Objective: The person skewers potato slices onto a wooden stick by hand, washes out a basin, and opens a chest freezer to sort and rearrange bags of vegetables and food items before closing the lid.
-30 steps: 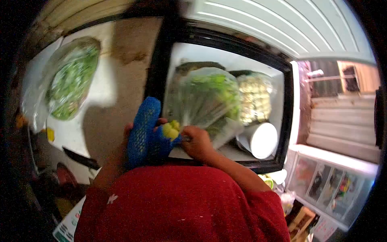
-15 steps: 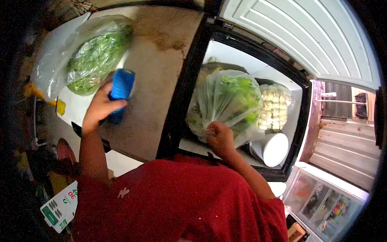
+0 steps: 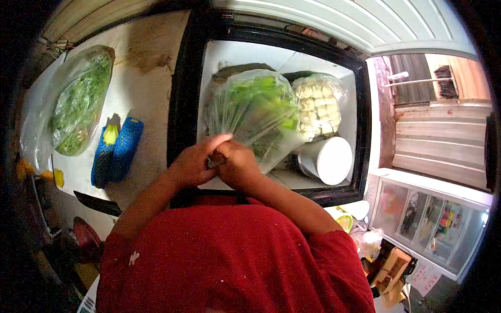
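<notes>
A clear plastic bag of leafy greens (image 3: 255, 101) is inside the open chest freezer (image 3: 362, 130). My right hand (image 3: 237, 164) is closed around the bag's gathered neck. Against it, my left hand (image 3: 195, 163) also closes on the neck, its fingers partly hidden behind the right. Right of the greens is a clear pack of pale, rounded pieces (image 3: 318, 104) whose kind I cannot make out. A white tub (image 3: 334, 160) lies tilted below that pack.
On the counter (image 3: 148, 78) to the left lie two long vegetables in blue netting (image 3: 125, 148), one showing a green end. Beyond them is another bag of greens (image 3: 78, 107). The raised white lid (image 3: 417, 26) is overhead; a glass-topped cabinet (image 3: 428, 219) stands lower right.
My left hand has let go of the blue-netted vegetable, now on the counter, and moved right to the bag's neck. My right hand keeps its hold. The view has shifted.
</notes>
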Tool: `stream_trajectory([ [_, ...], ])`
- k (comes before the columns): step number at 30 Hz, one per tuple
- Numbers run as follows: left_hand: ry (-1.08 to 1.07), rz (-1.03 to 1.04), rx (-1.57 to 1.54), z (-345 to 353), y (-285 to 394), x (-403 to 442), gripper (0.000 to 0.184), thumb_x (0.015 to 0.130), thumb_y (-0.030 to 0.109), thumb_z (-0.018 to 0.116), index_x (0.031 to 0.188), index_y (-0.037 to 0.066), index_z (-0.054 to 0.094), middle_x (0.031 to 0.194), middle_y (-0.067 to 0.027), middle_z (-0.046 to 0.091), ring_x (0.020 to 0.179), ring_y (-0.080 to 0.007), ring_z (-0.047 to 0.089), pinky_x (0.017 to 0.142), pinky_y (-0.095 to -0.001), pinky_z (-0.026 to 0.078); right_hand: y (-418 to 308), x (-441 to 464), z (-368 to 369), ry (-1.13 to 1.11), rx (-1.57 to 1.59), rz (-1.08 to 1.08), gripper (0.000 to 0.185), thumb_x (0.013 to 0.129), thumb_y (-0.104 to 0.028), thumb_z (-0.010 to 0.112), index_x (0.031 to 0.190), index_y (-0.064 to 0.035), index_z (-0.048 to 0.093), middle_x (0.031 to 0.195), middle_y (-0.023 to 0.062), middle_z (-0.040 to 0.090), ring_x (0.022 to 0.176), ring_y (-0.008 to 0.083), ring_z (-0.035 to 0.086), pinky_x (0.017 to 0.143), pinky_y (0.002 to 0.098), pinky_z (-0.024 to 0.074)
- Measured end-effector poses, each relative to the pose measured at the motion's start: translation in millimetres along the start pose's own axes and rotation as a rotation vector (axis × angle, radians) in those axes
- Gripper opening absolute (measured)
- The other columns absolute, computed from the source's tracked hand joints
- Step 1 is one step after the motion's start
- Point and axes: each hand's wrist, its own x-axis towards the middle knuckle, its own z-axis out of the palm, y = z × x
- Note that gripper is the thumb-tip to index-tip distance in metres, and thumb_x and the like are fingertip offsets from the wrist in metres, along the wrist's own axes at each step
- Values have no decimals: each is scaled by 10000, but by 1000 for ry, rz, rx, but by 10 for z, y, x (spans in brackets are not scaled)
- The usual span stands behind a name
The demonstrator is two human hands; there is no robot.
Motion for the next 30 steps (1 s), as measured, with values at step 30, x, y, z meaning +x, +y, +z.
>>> stream_trajectory([
  [30, 445, -313, -652, 47, -701, -263, 292, 735, 88, 701, 998, -12, 623, 935, -113, 667, 840, -195, 643, 765, -367, 533, 2453, -46, -1861, 1038, 802, 711, 123, 871, -99, 524, 820, 10, 555, 708, 111, 584, 634, 210, 586, 588, 323, 510],
])
